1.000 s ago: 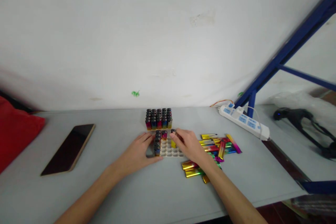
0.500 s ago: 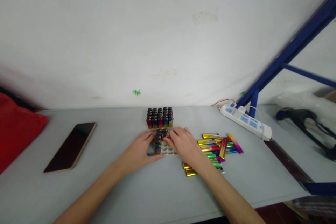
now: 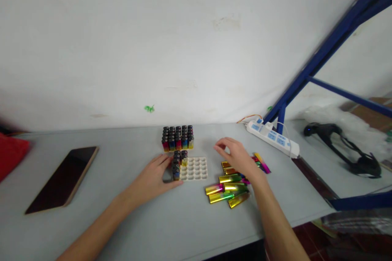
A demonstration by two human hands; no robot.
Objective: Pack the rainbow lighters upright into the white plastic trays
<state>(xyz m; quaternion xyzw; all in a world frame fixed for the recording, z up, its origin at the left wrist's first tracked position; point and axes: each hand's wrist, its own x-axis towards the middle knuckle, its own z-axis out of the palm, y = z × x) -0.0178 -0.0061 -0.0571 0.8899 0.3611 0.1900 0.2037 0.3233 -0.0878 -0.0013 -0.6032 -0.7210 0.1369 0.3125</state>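
A pale tray of small round-ended sockets [image 3: 196, 169] lies before me. Black-topped lighters [image 3: 177, 164] stand upright in a row along its left side, with a couple more at the back beside them. My left hand [image 3: 157, 175] curves around the tray's left end, fingertips by the back lighters and thumb at the front corner. Away from the tray, to its right, my right hand [image 3: 237, 155] hovers by the pile of loose shiny lighters [image 3: 228, 187]. Its fingers are loosely bent, with nothing visible in them.
Behind the tray stands a full block of upright lighters [image 3: 178, 138]. A dark tablet-like slab [image 3: 63, 179] and a red item [image 3: 12, 155] lie left. A white power strip [image 3: 272, 138], blue metal frame [image 3: 294, 85] and black strapped device [image 3: 339, 147] are right.
My right hand has left the tray and moved right to the loose pile. A lighter beside the left row is now uncovered. My left hand stays at the tray; the view has shifted slightly right.
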